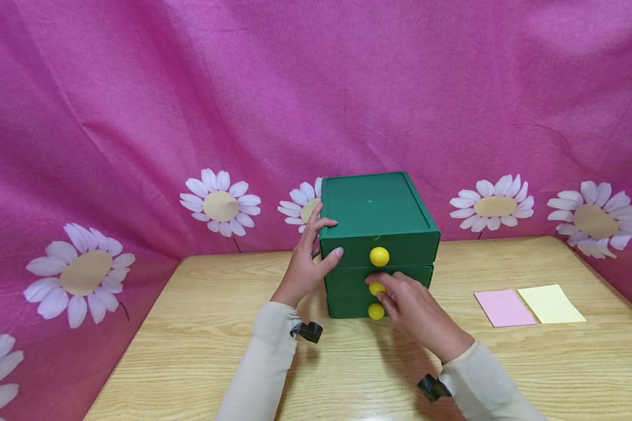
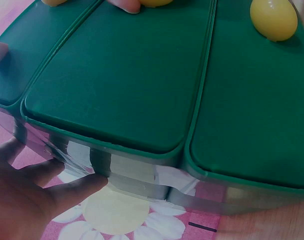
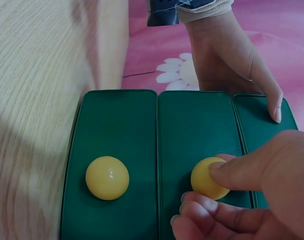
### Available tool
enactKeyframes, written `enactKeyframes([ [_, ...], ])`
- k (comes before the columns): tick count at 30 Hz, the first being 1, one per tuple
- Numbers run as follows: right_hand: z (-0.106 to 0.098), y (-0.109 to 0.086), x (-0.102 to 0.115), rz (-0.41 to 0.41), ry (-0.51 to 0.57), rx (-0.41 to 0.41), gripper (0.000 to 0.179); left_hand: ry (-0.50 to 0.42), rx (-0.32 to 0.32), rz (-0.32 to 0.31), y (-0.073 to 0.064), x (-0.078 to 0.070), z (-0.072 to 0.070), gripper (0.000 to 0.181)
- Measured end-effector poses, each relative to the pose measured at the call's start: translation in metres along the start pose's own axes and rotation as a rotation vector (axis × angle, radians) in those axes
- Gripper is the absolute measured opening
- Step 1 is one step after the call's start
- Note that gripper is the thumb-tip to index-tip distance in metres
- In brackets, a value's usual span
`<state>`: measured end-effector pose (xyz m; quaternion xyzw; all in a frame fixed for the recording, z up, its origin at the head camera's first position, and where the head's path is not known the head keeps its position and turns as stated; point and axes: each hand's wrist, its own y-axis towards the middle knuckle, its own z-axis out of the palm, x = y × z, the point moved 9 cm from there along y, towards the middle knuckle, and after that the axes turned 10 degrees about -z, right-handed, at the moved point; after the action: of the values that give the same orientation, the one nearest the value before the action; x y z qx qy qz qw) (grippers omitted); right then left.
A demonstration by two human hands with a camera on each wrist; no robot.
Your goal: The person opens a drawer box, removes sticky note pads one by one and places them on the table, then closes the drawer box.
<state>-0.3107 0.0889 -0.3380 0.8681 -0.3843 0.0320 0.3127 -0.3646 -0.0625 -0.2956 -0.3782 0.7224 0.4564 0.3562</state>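
Observation:
A green three-drawer unit with a yellow ball knob on each drawer stands on the table. My left hand rests against its left side, its thumb on the front of the top drawer. In the left wrist view its extended fingers touch the glossy side wall. My right hand pinches the middle knob between thumb and fingers. The top knob and bottom knob are untouched. All the drawer fronts look roughly level with one another.
The wooden table carries a pink paper pad and a pale yellow one, side by side right of the unit. A pink cloth with large daisies hangs behind and beside the table.

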Motion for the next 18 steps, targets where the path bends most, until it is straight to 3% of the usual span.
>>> enactKeyframes([
  [18,-0.0009,-0.0009,-0.0013,0.008,-0.02,-0.036,0.027,-0.011,0.003,0.001,0.0004,0.0005,0.0002,0.048],
])
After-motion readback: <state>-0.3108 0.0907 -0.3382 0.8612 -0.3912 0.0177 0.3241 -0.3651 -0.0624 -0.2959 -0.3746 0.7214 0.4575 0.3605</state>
